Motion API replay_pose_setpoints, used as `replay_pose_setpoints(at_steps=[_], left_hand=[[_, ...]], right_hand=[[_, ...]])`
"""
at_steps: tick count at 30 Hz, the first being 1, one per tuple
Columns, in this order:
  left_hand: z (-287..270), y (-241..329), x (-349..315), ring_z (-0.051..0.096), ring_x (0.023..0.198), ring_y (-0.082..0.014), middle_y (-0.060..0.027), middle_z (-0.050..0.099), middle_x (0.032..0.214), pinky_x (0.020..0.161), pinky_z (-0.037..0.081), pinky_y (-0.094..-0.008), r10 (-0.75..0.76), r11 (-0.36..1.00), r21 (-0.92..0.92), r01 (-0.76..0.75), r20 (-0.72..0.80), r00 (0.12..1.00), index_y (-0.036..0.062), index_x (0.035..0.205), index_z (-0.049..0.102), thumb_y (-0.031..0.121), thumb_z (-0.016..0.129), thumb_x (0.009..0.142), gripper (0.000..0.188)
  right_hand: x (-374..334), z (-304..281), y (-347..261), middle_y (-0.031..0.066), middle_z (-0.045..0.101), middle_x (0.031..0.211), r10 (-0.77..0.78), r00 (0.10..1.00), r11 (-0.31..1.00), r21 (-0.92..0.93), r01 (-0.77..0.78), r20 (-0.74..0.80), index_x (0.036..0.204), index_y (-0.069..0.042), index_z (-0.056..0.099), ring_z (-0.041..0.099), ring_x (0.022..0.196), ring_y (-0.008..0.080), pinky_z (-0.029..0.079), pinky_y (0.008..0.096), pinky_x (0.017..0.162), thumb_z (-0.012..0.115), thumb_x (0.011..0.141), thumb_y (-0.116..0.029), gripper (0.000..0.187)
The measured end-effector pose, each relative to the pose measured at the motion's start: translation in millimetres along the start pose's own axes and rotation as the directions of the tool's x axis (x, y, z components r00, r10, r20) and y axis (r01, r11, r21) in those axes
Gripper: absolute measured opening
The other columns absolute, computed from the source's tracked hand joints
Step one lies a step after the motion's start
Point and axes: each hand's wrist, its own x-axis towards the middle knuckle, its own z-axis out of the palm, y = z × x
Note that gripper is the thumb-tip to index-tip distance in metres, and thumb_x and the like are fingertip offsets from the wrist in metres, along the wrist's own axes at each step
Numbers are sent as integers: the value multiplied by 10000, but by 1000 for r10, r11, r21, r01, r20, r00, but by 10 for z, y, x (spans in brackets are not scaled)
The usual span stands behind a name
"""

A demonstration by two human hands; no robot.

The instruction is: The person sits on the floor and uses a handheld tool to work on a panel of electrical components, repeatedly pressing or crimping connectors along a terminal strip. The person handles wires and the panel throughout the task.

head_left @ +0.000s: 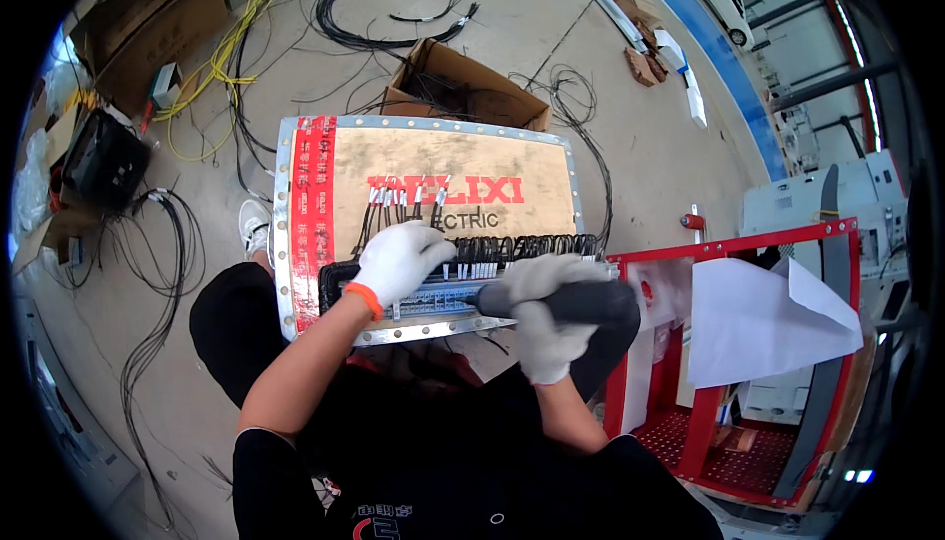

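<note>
Midway, at a guess: most black wires (512, 245) already seated along terminal strip (433, 296) at crate lid's (463, 171) near edge, left hand (399, 259) grip pinching wires, right hand (541, 318) grip wrapped around electric screwdriver (571, 301), more terminals left to tighten.

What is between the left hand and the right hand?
In the head view, the terminal strip with black wires lies between left hand and right hand.

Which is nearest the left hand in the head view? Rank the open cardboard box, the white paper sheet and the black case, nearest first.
From the left hand:
1. Open cardboard box, on the floor beyond the panel.
2. Black case, far to the person's left.
3. White paper sheet, on the red frame at right.
</note>
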Motion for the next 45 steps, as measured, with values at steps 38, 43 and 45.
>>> replay_pose_setpoints(at_steps=[38,43,45], left_hand=[[522,322,83,687,935,-367,-175,706,1041,839,531,-448,-182,883,313,349,-457,871,66,865,751,287,647,858,245],[288,-105,184,701,881,-384,-202,727,982,800,550,-454,-152,972,76,224,-522,839,89,1073,730,302,593,939,286],[269,24,232,719,872,-306,-171,744,968,797,554,-402,-184,981,-57,183,-544,819,52,1104,721,247,649,915,281]], right_hand=[[-396,-625,491,83,605,870,471,758,868,82,-490,-452,1098,-18,430,651,651,159,550,315,631,671,917,-77,307],[-420,-622,507,82,605,871,488,764,863,99,-496,-423,1118,-12,425,657,662,166,556,321,652,671,919,-83,324],[-413,-628,498,82,603,870,484,764,864,92,-496,-427,1125,-11,425,654,661,166,555,321,655,672,917,-79,329]])
